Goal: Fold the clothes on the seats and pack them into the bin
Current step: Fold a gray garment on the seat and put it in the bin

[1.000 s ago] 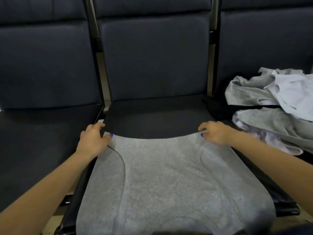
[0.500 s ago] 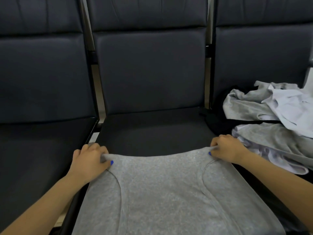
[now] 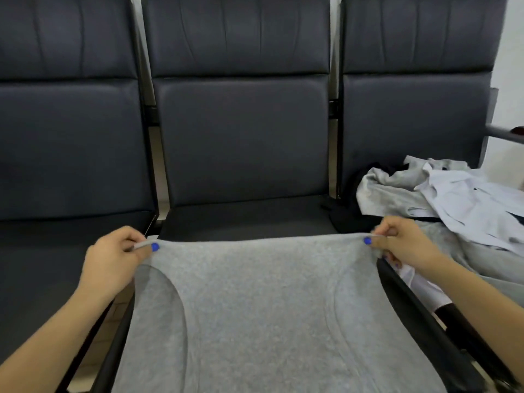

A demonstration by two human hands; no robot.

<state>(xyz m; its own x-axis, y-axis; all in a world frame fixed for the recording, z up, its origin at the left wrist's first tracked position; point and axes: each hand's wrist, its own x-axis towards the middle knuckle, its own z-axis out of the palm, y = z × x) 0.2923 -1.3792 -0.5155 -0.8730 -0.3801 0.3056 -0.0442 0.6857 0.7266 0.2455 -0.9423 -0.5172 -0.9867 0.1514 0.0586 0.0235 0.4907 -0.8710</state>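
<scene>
Garment under inspection: grey top (image 3: 263, 313), lying over the middle seat (image 3: 249, 219) in the lower centre of frame. Left hand (image 3: 113, 262) and right hand (image 3: 402, 245) each pinch a far corner, edge taut between them. Advice: keep both corners level and tension even, carrying the edge as one line so the fold lands square. Unfolded clothes pile (image 3: 442, 188) waits at right; no bin visible.

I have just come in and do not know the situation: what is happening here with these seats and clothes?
A person is folding laundry on a row of dark seats. The left hand and the right hand each pinch a far corner of a grey garment spread over the middle seat. A pile of unfolded clothes waits on the right-hand seat. No bin is in view.
</scene>
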